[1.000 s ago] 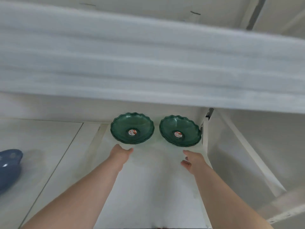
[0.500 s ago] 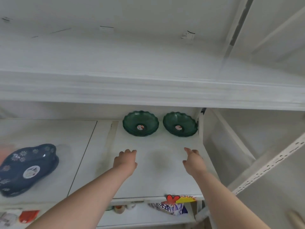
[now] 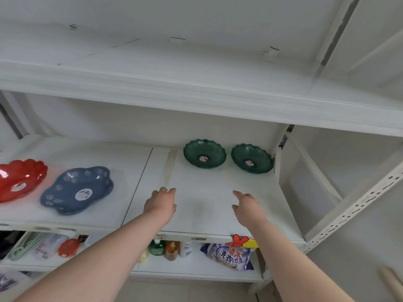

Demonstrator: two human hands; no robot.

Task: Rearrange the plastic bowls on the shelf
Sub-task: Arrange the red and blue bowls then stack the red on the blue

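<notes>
Two dark green scalloped plastic bowls sit side by side at the back right of the white shelf [image 3: 200,214]: the left green bowl [image 3: 204,153] and the right green bowl [image 3: 252,158]. Further left on the same shelf lie a blue flowered bowl [image 3: 77,190] and a red bowl [image 3: 20,178], partly cut off by the frame edge. My left hand [image 3: 160,203] hovers over the bare shelf in front of the left green bowl, fingers loosely apart and holding nothing. My right hand [image 3: 247,203] is likewise empty, well short of the right green bowl.
A white shelf board [image 3: 196,88] overhangs close above. A perforated upright post [image 3: 357,205] stands at the right. The lower shelf holds bottles [image 3: 165,249], a detergent bag [image 3: 229,256] and packaged goods [image 3: 50,245].
Both hands have drawn back from the green bowls toward the shelf's front. The view has pulled back and turned left, bringing the blue and red bowls and the lower shelf into sight.
</notes>
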